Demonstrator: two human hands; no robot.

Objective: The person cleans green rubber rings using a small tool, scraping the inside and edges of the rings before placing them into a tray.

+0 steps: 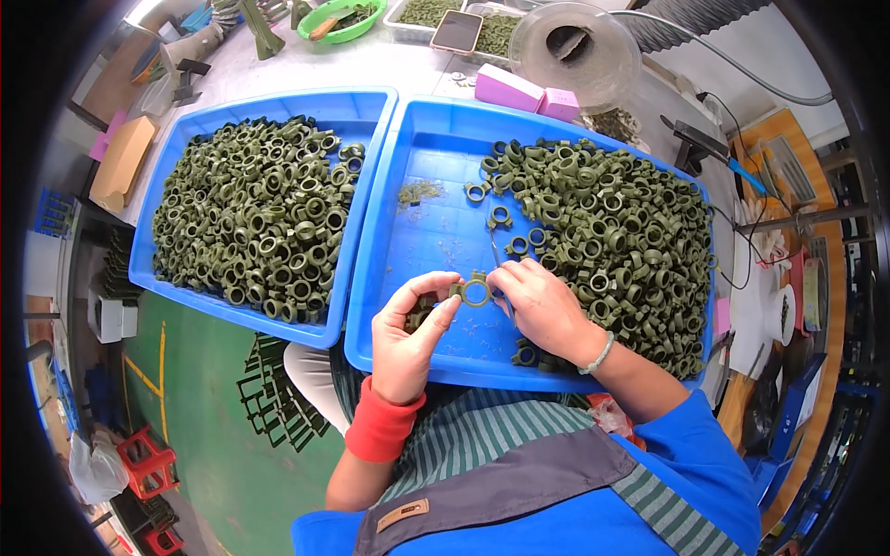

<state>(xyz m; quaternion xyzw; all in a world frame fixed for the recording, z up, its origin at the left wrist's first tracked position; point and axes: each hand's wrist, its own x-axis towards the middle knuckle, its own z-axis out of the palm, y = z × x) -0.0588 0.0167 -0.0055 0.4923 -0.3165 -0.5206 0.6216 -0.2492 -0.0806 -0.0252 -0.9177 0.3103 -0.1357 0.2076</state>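
Over the right-hand blue tray [382,213], my left hand [405,347] pinches an olive-green plastic ring part [476,291] between thumb and fingers. More green parts [419,315] are tucked in its curled palm. My right hand [547,310] is closed round a slim tool [494,248]; its thin dark end sticks up past the fingers, close beside the ring. What kind of tool it is I cannot tell, as the fingers hide most of it. A large heap of the same ring parts [621,232] fills the right side of this tray.
Green scraps [419,193] lie in the tray. To the left stands another blue tray [380,125] heaped with ring parts [260,213]. Behind are pink boxes [510,89], a round transparent cover [612,56], a phone [457,31] and a green basin [341,31]. A knife-like tool [742,171] lies right.
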